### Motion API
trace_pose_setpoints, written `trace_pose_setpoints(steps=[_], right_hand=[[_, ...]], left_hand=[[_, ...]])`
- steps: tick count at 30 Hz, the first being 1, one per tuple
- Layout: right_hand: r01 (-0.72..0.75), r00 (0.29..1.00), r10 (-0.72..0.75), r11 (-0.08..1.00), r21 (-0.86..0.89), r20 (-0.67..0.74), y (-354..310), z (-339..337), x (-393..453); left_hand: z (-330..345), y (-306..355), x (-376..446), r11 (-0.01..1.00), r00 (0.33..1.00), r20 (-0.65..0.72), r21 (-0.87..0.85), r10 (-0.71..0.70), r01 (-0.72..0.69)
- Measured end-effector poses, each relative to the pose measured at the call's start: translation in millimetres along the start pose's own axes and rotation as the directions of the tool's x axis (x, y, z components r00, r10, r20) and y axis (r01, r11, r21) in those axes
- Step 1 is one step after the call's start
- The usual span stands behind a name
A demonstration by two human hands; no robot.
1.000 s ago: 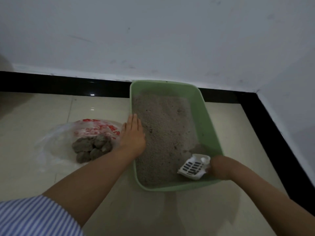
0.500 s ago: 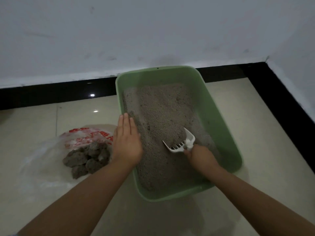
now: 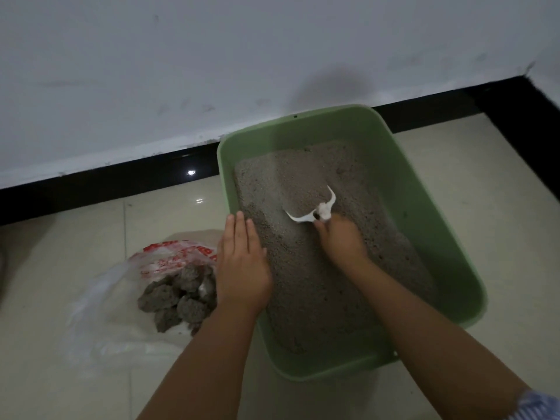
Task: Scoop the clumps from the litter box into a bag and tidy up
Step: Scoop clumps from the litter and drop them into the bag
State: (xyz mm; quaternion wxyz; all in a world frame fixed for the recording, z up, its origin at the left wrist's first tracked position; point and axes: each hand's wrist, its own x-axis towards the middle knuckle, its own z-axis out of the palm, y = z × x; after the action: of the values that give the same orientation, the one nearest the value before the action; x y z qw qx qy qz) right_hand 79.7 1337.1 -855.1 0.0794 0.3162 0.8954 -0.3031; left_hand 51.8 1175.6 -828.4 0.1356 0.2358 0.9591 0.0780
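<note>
I've got the green litter box (image 3: 448,207) in front of me, sitting on the pale tiled floor (image 3: 75,237) and angled toward the far wall (image 3: 212,56). My right hand (image 3: 341,241) is down inside the box, fingers curled around the handle of the white scoop (image 3: 315,212), which is dug into the grey litter (image 3: 312,283) around the middle of the box, blade pointing to the far side. The right forearm runs in from the near right, crossing over the near part of the box; a bit of striped sleeve (image 3: 542,404) shows at the near right corner. My left hand (image 3: 242,268) lies flat, palm down, on the left rim of the box, fingers straight and close together, pointing away from me, with the thumb side over the litter. The left forearm comes up from the near edge. Just left of that hand, on the floor, lies the clear plastic bag (image 3: 121,313) with red print, and a pile of dark clumps (image 3: 178,295) rests on it, right beside the box.
</note>
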Motion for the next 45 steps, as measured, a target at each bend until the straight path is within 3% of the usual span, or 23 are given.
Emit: trace_pose_setpoints(steps=[8, 14, 18, 26, 31, 34, 38, 41, 45], right_hand=[[0.026, 0.988, -0.025, 1.000, 0.007, -0.153, 26, -19, -33], [0.010, 1.000, -0.010, 0.998, -0.056, -0.008, 38, -24, -55], [-0.041, 0.996, 0.041, 0.999, -0.003, -0.077, 45, -28, -64], [0.068, 0.983, -0.061, 0.997, 0.031, -0.176, 45, -42, -63], [0.131, 0.975, -0.138, 0.990, -0.050, -0.171, 40, -49, -61], [0.109, 0.973, -0.114, 0.993, -0.038, -0.201, 40, -54, -58], [0.027, 0.993, -0.045, 0.987, -0.157, -0.112, 56, -62, -57], [-0.020, 0.993, -0.006, 0.977, -0.210, -0.122, 69, -67, -63], [-0.053, 0.988, 0.029, 0.986, -0.160, -0.150, 77, -69, -65]], left_hand=[[-3, 4, -2, 1.000, 1.000, 0.011, 0.007, -0.008, 0.008], [-1, 3, -2, 1.000, 1.000, 0.005, -0.002, 0.015, -0.015], [6, 1, -2, 0.993, 0.991, -0.124, -0.104, 0.044, -0.057], [8, -2, 0, 0.993, 0.995, -0.090, -0.106, 0.043, -0.053], [18, -4, 5, 0.992, 0.972, -0.221, -0.086, 0.074, -0.095], [17, -3, 6, 0.992, 0.972, -0.216, -0.071, 0.091, -0.108], [18, -5, 7, 0.990, 0.976, -0.180, -0.045, 0.121, -0.131], [19, -6, 9, 0.988, 0.971, -0.195, -0.040, 0.141, -0.151], [21, -8, 10, 0.988, 0.969, -0.211, -0.047, 0.132, -0.145]])
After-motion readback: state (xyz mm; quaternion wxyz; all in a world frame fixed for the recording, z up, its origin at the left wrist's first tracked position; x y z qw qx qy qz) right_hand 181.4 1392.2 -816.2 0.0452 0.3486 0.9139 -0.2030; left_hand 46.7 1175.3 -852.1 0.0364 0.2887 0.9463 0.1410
